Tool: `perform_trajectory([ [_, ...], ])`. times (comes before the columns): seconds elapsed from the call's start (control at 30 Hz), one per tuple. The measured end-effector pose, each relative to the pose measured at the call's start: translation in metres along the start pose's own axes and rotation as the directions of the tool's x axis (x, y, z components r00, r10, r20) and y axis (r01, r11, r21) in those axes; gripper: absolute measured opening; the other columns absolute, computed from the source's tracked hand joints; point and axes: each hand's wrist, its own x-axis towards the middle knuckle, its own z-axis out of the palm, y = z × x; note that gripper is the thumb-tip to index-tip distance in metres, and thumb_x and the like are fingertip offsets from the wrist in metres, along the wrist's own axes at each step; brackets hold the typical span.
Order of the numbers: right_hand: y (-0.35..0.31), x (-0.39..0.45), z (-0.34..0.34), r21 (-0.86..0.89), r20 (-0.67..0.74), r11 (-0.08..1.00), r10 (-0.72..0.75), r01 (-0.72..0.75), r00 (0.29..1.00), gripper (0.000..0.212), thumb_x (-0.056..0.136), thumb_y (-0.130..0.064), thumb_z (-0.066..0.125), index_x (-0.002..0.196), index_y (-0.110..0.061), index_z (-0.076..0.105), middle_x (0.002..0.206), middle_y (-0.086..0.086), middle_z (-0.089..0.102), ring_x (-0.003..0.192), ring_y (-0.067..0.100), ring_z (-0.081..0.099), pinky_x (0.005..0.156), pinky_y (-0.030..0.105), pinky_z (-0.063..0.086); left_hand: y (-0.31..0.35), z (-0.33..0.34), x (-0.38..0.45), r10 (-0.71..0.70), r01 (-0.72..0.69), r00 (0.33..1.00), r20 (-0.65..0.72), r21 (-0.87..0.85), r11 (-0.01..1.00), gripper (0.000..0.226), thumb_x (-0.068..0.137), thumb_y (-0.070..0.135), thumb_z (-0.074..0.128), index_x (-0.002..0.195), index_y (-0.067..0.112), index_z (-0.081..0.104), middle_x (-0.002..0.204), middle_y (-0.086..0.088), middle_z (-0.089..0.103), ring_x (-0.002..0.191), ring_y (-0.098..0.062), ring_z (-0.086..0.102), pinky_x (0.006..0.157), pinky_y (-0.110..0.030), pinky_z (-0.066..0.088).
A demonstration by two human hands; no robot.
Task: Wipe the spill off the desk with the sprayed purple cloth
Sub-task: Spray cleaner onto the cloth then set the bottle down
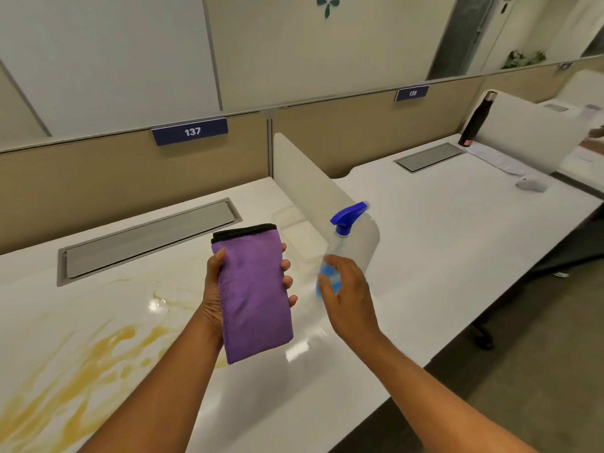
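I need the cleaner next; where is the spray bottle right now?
In the head view the spray bottle stands on the desk right of centre, against the white divider's near end, just beyond the open right hand.

You are looking across a row of white office desks [457,223] set against a tan partition wall [81,184] with a pale panel above it. Blue seat plates on the partition read 137 [191,131] and 138 [412,93]. Each desk has a grey cable hatch [147,238] sunk into its top, the second hatch [429,156] on the neighbouring desk. A white rounded divider [313,204] stands between the two places. Farther right you can see a dark bottle [477,120] upright near papers [496,158], and a grey mouse [531,185]. The floor [539,354] is grey-brown carpet. Ceiling light glares off the glossy desktop.
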Motion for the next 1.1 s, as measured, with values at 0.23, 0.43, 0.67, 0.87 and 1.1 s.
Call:
perform_trajectory([
  [0.23,0.028,0.044,-0.011,0.111,-0.1,0.989,0.11,-0.099,0.989,0.075,0.092,-0.034,0.077,0.147,-0.039,0.027,0.15,-0.008,0.041,0.135,0.01,0.044,0.101,0.019,0.04,-0.006,-0.008,0.049,0.056,-0.054,0.994,-0.098,0.019,0.998,0.101,0.073,0.07,0.073,0.154,0.016,0.046,0.126,-0.008,0.063,0.109,-0.028,0.062,0.111,-0.055,0.038],
  [0.43,0.016,0.079,0.005,0.174,-0.031,0.962,0.219,-0.211,0.975,0.102,0.088,-0.042,0.08,0.163,-0.029,0.012,0.163,0.002,0.035,0.145,0.021,0.043,0.111,0.031,0.041,-0.005,-0.009,0.062,0.099,-0.097,0.99,-0.103,0.024,0.995,0.101,0.072,0.071,0.073,0.153,0.017,0.049,0.127,-0.008,0.061,0.109,-0.027,0.061,0.11,-0.055,0.038],
  [0.67,0.029,0.096,0.017,0.245,-0.02,0.937,0.262,-0.249,0.965,0.075,0.098,-0.023,0.069,0.158,-0.026,0.025,0.133,0.001,0.059,0.104,0.011,0.058,0.086,0.021,0.045,-0.001,-0.011,0.058,0.128,-0.126,0.989,-0.07,0.023,0.992,0.101,0.077,0.071,0.069,0.157,0.016,0.042,0.131,-0.009,0.059,0.113,-0.029,0.06,0.112,-0.057,0.039],
  [0.87,0.028,0.114,0.021,0.326,0.087,0.932,0.138,-0.159,0.987,0.043,0.1,-0.03,0.068,0.136,-0.029,0.046,0.101,-0.017,0.06,0.088,0.017,0.065,0.082,0.028,0.058,0.005,-0.009,0.04,0.186,-0.184,0.979,-0.087,0.03,0.982,0.103,0.075,0.07,0.071,0.156,0.015,0.042,0.13,-0.009,0.057,0.112,-0.029,0.061,0.11,-0.057,0.04],
  [1.1,-0.024,0.096,0.014,0.19,0.357,0.979,0.002,-0.075,0.934,0.022,0.091,-0.03,0.067,0.11,-0.038,0.061,0.085,-0.007,0.075,0.076,0.006,0.074,0.076,0.037,0.064,0.017,-0.017,0.004,0.271,-0.269,0.956,-0.115,0.032,0.963,0.102,0.074,0.069,0.074,0.155,0.014,0.045,0.129,-0.01,0.058,0.113,-0.029,0.061,0.11,-0.056,0.042],
])
